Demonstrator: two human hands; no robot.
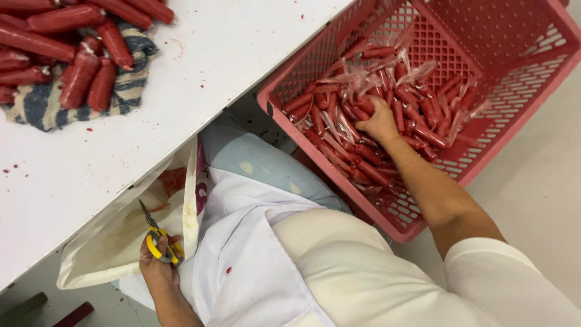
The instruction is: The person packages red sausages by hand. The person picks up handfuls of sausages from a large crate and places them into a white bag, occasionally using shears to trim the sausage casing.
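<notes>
My left hand [158, 269] is down at the lower left, closed around the yellow handles of a small pair of scissors [156, 237] whose blades point up toward the table edge. My right hand [380, 121] reaches into a pink plastic crate [525, 103] at the upper right. Its fingers are buried in and curled around red sausages in clear wrappers [423, 112] that cover the crate's bottom. Loose clear wrapper ends stick up around the hand.
A white table [218, 66] fills the upper left, with a pile of red sausages [78, 60] on a blue-and-cream striped cloth [130, 91]. A stained white bag [112, 245] hangs below the table edge by my left hand. A white apron [242, 254] covers my lap.
</notes>
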